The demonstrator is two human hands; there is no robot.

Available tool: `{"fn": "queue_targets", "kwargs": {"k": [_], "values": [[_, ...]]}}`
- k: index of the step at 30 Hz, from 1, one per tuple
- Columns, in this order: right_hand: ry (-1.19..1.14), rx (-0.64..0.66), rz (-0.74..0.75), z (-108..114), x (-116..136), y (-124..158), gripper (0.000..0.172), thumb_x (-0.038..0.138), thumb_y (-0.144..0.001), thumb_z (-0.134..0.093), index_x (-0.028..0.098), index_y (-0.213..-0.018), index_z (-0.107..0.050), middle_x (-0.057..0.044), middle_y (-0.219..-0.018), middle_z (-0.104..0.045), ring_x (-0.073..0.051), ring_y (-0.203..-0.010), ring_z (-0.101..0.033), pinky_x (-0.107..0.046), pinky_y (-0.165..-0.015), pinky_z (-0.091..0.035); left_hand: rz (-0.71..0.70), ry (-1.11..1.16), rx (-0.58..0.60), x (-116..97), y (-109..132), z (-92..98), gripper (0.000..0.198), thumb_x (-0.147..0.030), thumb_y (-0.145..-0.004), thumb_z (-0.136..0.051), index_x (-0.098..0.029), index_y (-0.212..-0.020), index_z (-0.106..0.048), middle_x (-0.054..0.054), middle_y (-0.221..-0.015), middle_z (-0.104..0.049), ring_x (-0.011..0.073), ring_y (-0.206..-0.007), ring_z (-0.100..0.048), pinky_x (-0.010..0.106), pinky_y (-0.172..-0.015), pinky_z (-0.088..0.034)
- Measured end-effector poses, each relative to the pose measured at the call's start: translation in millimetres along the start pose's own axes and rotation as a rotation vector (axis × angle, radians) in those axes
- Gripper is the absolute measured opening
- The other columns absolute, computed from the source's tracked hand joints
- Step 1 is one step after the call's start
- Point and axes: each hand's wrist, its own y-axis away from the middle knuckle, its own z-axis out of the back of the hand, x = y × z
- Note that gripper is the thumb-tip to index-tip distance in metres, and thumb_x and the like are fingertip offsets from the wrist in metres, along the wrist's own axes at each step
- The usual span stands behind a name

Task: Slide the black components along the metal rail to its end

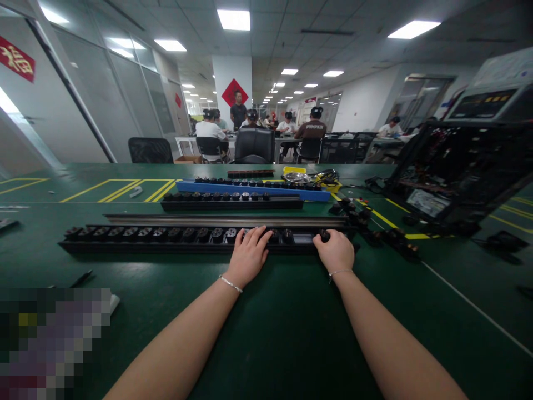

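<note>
A long black channel (145, 249) lies across the green table in front of me, with a row of black round socket-like pieces (202, 235) set along it. My left hand (250, 254) rests over the row, fingers stretched out across the pieces right of the middle. Near the channel's right end, my right hand (337, 251) pinches a single black round socket-like piece (324, 236). Between this piece and the row, a stretch of the channel's bare inside shows. Whether the pinched piece touches the channel I cannot tell.
Behind lie a thin metal strip (225, 220), a shorter black channel (233, 205) and a blue channel (320, 195), both bearing similar pieces. Loose black pieces (397, 242) lie right, before a large black frame (462, 172). A yellow tray (295, 170) stands farther back; people sit beyond.
</note>
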Motion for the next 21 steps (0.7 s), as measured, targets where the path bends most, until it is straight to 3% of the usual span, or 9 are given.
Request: {"fn": "queue_targets", "kwargs": {"k": [11, 21], "values": [[0.003, 0.008, -0.052, 3.0, -0.6, 1.4, 0.038, 0.042, -0.078, -0.043, 0.016, -0.094, -0.066, -0.010, -0.092, -0.065, -0.025, -0.092, -0.054, -0.046, -0.102, -0.024, -0.002, -0.010, -0.008, 0.2, 0.3, 0.1, 0.047, -0.026, -0.087, -0.050, -0.027, -0.134, -0.047, 0.006, -0.140, -0.049, 0.0251, -0.127, -0.045, 0.049, -0.111, -0.027], [0.007, -0.001, -0.100, 3.7, -5.5, 0.1, 0.039, 0.043, -0.078, -0.042, 0.017, -0.095, -0.065, -0.009, -0.093, -0.064, -0.025, -0.093, -0.054, -0.052, -0.104, -0.019, -0.003, -0.007, -0.001, 0.3, -0.1, 0.0, 0.046, -0.027, -0.089, -0.048, -0.027, -0.134, -0.047, 0.006, -0.141, -0.049, 0.0247, -0.127, -0.044, 0.050, -0.111, -0.026]]}}
